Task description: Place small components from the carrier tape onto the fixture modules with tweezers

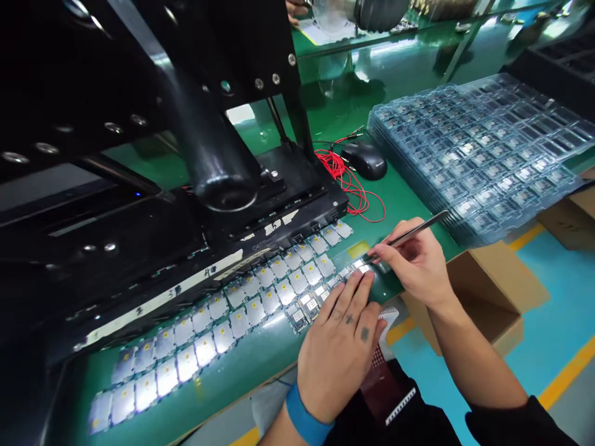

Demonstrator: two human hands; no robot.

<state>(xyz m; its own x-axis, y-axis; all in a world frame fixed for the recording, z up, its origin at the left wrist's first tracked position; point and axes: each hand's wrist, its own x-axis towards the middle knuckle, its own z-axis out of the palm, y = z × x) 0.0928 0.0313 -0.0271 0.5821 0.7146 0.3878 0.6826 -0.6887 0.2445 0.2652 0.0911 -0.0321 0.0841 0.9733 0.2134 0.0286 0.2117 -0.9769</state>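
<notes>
The right hand (418, 263) is pinching tweezers (416, 231) in a closed grip, tips probably touching a small module (361, 268) on the bench (242, 365); the left hand (341, 350) is lying flat, open, fingertips (364, 280) steadying that module. Picking is under way; lifting calls for a steady, light pinch.

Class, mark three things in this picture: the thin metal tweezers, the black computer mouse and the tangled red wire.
Thin metal tweezers (421, 227), head view, middle of the shaft.
Black computer mouse (365, 159), head view, top of its shell.
Tangled red wire (332, 164), head view, dense bundle left of the mouse.
</notes>
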